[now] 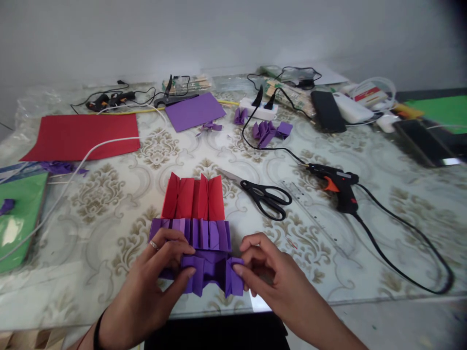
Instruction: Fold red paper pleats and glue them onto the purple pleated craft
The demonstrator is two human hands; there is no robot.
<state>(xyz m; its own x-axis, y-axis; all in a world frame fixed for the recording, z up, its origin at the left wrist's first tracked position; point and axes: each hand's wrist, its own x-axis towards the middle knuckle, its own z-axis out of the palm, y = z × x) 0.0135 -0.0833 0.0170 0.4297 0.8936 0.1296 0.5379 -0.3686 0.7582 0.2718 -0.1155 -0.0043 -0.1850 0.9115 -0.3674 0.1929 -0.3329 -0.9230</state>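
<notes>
A purple folded paper piece (211, 267) is pinched at both ends between my two hands near the table's front edge. My left hand (160, 272), with a ring on one finger, grips its left end between thumb and fingers. At the right end, my right hand (264, 267) holds a folded flap between thumb and fingertips. Just beyond lies a row of purple pleated paper (211, 235), partly hidden by my left hand. Red folded paper (193, 197) stands behind that row, its pleats upright. Whether the held piece is joined to the row I cannot tell.
Black-handled scissors (264, 194) lie beyond my right hand. A corded glue gun (337, 184) rests to the right beside a clear ruler (314, 214). Red sheets (87, 136), a purple sheet (195, 112) and a white power strip (259, 108) are farther back. A white cable (87, 155) crosses the left.
</notes>
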